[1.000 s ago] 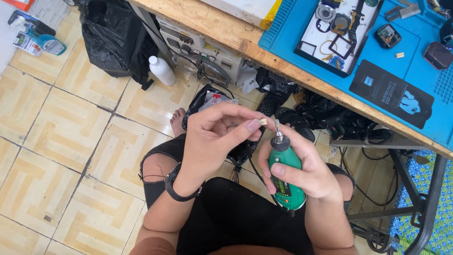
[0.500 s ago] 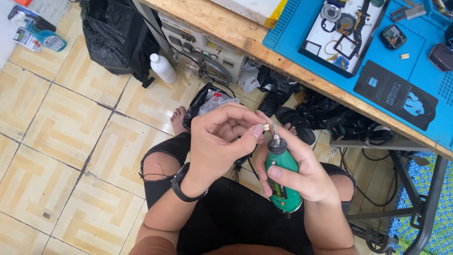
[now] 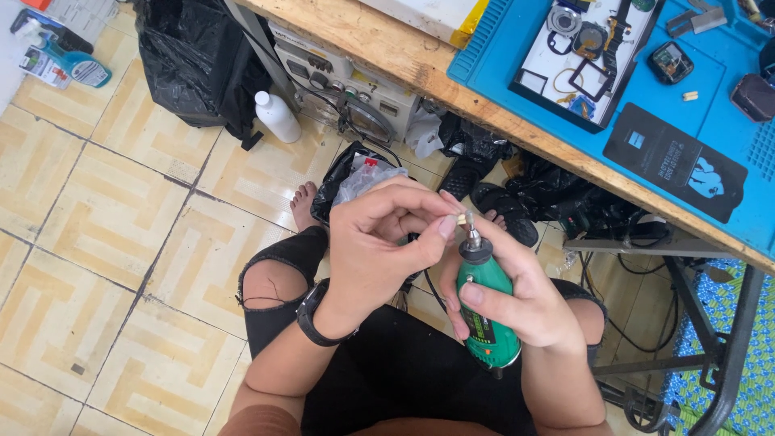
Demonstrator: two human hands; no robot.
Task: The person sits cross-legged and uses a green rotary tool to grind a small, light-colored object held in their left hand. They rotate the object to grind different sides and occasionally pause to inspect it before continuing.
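Observation:
My right hand (image 3: 517, 295) grips a green hand-held rotary tool (image 3: 487, 313) upright over my lap, its metal tip pointing up. My left hand (image 3: 379, 246) is curled just left of the tool, thumb and forefinger pinching a tiny pale bit (image 3: 462, 218) at the tool's tip. A black watch (image 3: 311, 316) sits on my left wrist. Black ripped trousers cover my knees below both hands.
A wooden bench (image 3: 404, 48) runs across the top right, carrying a blue mat (image 3: 726, 121) with a tray of watch parts (image 3: 585, 52). Under it are a white bottle (image 3: 277, 117), black bags (image 3: 190, 60), sandals and cables. A spray bottle (image 3: 69, 64) lies on the tiled floor.
Both hands and the tool have stayed together over the lap; the left fingers have shifted slightly at the tool's tip. The view has drifted a little.

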